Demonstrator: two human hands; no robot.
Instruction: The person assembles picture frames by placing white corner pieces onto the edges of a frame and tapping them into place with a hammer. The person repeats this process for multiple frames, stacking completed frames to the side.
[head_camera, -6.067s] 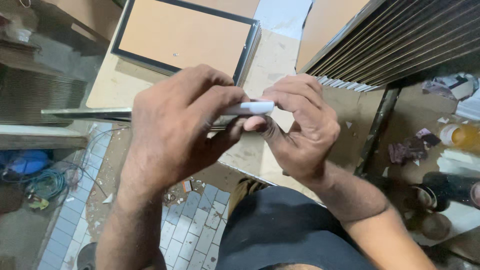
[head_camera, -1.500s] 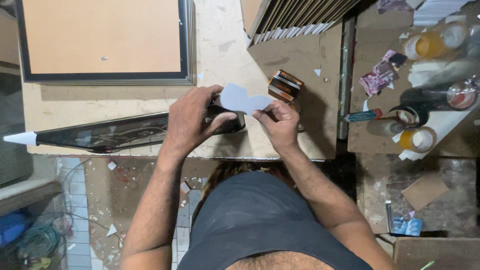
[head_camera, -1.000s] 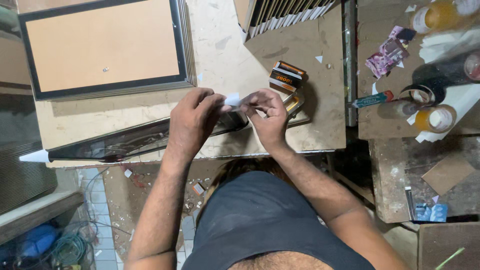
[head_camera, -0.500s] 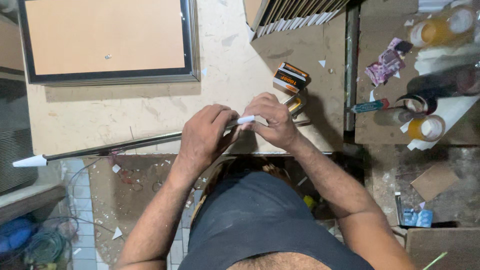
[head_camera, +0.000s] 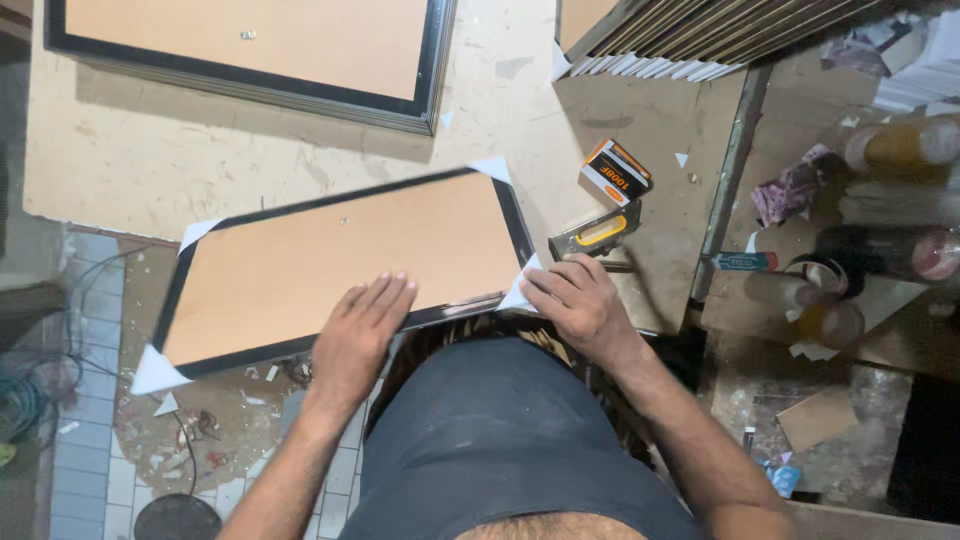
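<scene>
Picture frame (head_camera: 345, 270), black-edged with its brown backing board up, lies flat on the surface (head_camera: 250, 170), its long axis running left to right and tilted a little, overhanging the near edge. White cardboard corner protectors sit on its corners. Left hand (head_camera: 358, 335) rests flat on the backing near the close edge, fingers spread. Right hand (head_camera: 578, 305) is nearer the right corner protector (head_camera: 520, 292), fingertips pressing it onto the frame. A stapler (head_camera: 592, 238) lies just beyond that hand.
</scene>
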